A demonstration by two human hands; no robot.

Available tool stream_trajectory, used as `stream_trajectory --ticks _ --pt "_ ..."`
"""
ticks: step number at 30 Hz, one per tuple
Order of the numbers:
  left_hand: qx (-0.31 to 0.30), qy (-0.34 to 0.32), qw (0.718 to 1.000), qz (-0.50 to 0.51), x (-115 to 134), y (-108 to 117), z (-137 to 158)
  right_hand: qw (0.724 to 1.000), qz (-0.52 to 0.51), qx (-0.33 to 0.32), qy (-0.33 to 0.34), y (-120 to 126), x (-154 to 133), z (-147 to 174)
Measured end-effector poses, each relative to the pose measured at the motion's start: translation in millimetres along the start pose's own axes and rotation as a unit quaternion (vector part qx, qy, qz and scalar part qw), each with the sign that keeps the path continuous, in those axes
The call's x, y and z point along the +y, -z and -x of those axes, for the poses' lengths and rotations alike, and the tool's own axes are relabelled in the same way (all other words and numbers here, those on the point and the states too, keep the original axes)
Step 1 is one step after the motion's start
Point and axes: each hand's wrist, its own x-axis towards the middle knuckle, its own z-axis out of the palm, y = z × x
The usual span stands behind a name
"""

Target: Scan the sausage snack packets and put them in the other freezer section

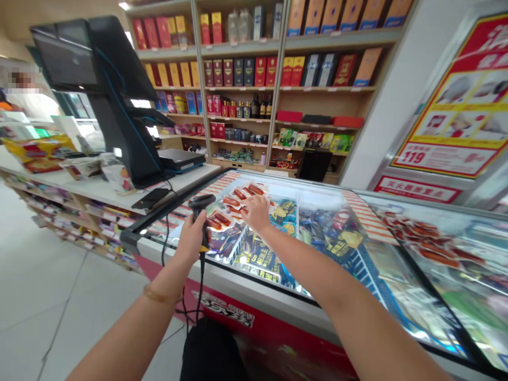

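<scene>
Filling left grip (192, 236): scanner (202, 201); under right grip (257, 212): sausages (239, 193)

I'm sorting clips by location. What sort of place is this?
Most likely a shop, near its checkout: the left hand holds a barcode scanner, a till stands on the counter, and the shelves hold boxed goods.

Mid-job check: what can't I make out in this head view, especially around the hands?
All in the head view:
- Whether the right hand grips any of the sausage packs or only touches them: the hand itself covers the contact.
- Part of the handle of the scanner: covered by the left hand.
- Any fine print on the packs: too small and blurred.
- The rest of the red poster: cut off by the right edge.
</scene>
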Motion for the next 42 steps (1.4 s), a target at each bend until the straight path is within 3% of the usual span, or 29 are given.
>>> stream_trajectory --ticks 3,6,9,13,17,20,25,28,32,38,42 --pt "-0.050 0.013 0.999 0.003 -10.0 -35.9 9.8 0.999 0.023 0.029 -0.010 35.7 40.2 24.3" --pt "-0.109 0.038 0.993 0.025 -19.6 -83.2 22.0 0.995 0.070 0.056 -0.047 79.2 97.8 60.5" --pt "-0.165 0.073 0.982 0.056 -25.7 -136.9 33.8 0.978 0.140 0.074 -0.136 132.1 163.7 105.4" --pt "-0.217 0.097 0.967 0.088 -33.8 -200.3 48.6 0.928 0.245 0.073 -0.270 213.8 241.5 172.6" --pt "-0.284 0.098 0.950 0.082 -52.7 -231.8 59.7 0.875 0.320 0.063 -0.358 283.1 295.7 233.3" --pt "-0.321 0.108 0.939 0.051 -67.2 -234.5 62.1 0.876 0.333 0.047 -0.346 309.4 321.6 258.7" --pt "-0.341 0.119 0.932 0.024 -74.2 -227.5 60.5 0.881 0.314 0.019 -0.354 308.6 337.8 254.2" --pt "-0.338 0.116 0.934 0.020 -73.3 -226.8 60.6 0.883 0.286 0.079 -0.365 300.6 336.7 236.0" --pt "-0.336 0.103 0.936 0.023 -74.5 -228.2 60.1 0.914 0.219 0.151 -0.305 284.8 326.2 202.6" --pt "-0.357 0.089 0.929 0.031 -78.8 -226.6 56.7 0.957 0.160 0.117 -0.209 211.7 283.5 149.7" --pt "-0.358 0.080 0.930 0.019 -78.7 -224.4 56.2 0.971 0.144 0.078 -0.174 172.5 258.4 137.3"
